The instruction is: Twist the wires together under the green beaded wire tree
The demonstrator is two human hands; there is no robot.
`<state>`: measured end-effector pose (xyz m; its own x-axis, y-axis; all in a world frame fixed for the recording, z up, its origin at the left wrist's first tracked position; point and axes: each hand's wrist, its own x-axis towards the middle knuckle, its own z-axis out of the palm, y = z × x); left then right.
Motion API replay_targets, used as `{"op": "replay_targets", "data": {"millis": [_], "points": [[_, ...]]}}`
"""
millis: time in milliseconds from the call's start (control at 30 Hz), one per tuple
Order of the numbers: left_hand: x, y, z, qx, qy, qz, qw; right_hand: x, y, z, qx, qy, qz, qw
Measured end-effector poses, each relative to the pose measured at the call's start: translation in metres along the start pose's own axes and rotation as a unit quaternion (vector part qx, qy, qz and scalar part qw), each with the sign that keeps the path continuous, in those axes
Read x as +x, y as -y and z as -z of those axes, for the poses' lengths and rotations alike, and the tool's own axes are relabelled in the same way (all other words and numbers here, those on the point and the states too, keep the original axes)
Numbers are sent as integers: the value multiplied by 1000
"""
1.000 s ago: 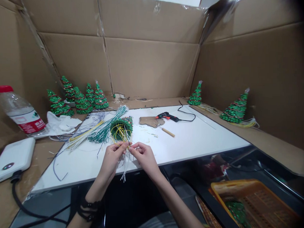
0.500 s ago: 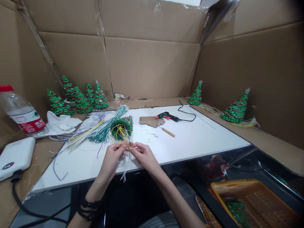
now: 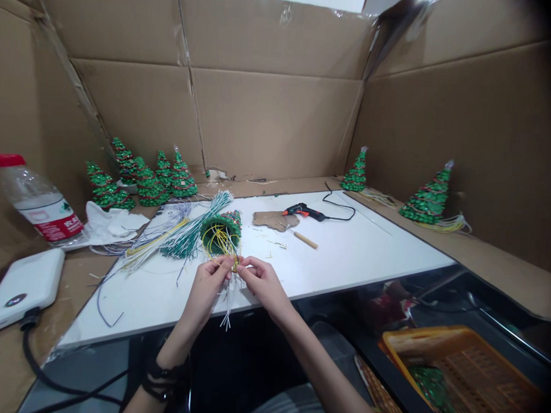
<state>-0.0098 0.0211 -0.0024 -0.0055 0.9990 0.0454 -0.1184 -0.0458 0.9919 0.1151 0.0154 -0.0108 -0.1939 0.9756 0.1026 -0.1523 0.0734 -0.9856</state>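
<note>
A small green Christmas tree (image 3: 234, 221) lies on its side on the white board, its hollow base toward me. Yellow and white wires (image 3: 220, 236) come out of that base. My left hand (image 3: 213, 275) pinches the wires just in front of the opening. Close beside it, my right hand (image 3: 257, 279) is closed on the same wires, its fingertips nearly touching the left ones. White wire ends (image 3: 227, 313) hang below the hands past the board's edge. Exactly how the wires cross between the fingers is too small to make out.
Bundles of green and white wires (image 3: 193, 231) lie left of the tree. A glue gun (image 3: 305, 211), a cardboard scrap (image 3: 270, 219) and a wooden-handled tool (image 3: 305, 239) lie right. Other trees (image 3: 150, 183), a bottle (image 3: 40, 207), a power bank (image 3: 24, 288) and an orange basket (image 3: 460, 339) surround the board (image 3: 368, 258).
Almost nothing differs. Both hands keep their pinch on the wires, with only a slight shift of the fingers and wire ends.
</note>
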Motion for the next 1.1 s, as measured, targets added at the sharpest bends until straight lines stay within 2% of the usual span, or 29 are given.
{"op": "replay_targets", "data": {"millis": [467, 1100], "points": [[-2, -5, -2, 1, 0, -3, 1000, -1, -4, 1, 5, -17, 11, 1000], [1, 2, 1, 22, 22, -4, 1000, -2, -2, -1, 10, -38, 9, 999]]}}
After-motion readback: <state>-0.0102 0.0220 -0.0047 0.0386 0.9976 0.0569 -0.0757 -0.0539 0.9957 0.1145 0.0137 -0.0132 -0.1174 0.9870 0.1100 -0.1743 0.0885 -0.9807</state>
